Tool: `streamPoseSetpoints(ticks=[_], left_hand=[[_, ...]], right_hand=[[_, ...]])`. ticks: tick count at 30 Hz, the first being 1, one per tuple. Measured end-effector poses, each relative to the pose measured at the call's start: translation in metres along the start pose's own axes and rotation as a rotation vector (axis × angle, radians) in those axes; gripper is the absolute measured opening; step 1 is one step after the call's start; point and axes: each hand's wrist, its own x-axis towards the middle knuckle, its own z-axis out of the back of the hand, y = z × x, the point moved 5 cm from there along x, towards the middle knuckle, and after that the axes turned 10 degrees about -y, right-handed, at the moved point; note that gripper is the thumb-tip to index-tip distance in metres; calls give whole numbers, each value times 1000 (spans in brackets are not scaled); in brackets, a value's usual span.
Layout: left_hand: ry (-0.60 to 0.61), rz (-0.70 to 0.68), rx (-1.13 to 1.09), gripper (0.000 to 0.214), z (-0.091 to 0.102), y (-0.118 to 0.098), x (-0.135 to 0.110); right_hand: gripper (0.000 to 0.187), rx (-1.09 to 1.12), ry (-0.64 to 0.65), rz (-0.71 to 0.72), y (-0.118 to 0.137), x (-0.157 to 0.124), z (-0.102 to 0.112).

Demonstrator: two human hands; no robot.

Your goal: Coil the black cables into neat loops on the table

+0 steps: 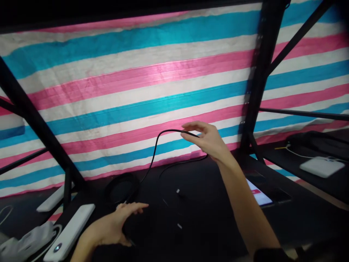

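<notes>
A thin black cable (155, 152) rises from a coiled part (109, 191) on the dark tabletop and arches up to my right hand (208, 140). That hand is raised, holding the cable loosely between thumb and fingers, with the fingertips not pressed together. From there the cable drops and curves back along the table. My left hand (114, 223) hovers low, just in front of the coil, thumb and fingers spread. Its palm side is dark, so small details there are hidden. Between the hands lie a small plug with a light metal tip (178, 191) and another small pale piece (179, 226).
At left are a long white device (69, 234), a white power strip (35, 238) and another white bar (51, 198). A lit phone screen (260, 194) lies right, beyond it a white box (321, 166) with a cord. Black posts (257, 80) stand before a striped sheet (152, 80).
</notes>
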Motion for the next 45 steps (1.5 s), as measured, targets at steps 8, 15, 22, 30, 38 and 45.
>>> streamPoseSetpoints(ticks=[8,15,22,30,38,45], left_hand=[[-682,-268,-63,96,55,-50,-7],[-1015,-576,-559,52,84,-109,21],[-816,-618,-869,60,79,-134,35],[-595,-405,-934,19,59,-121,71],[-1036,-453,-984,24,107,-108,58],[-1484,-679,-775,13,148,-103,31]], right_hand=[[21,7,294,225,62,9,-53],[15,301,352,335,100,-10,-83],[20,499,348,166,92,-17,-102],[7,546,405,264,85,-21,-133],[92,117,447,8,37,-39,-108],[96,56,1242,-533,-5,-146,-124]])
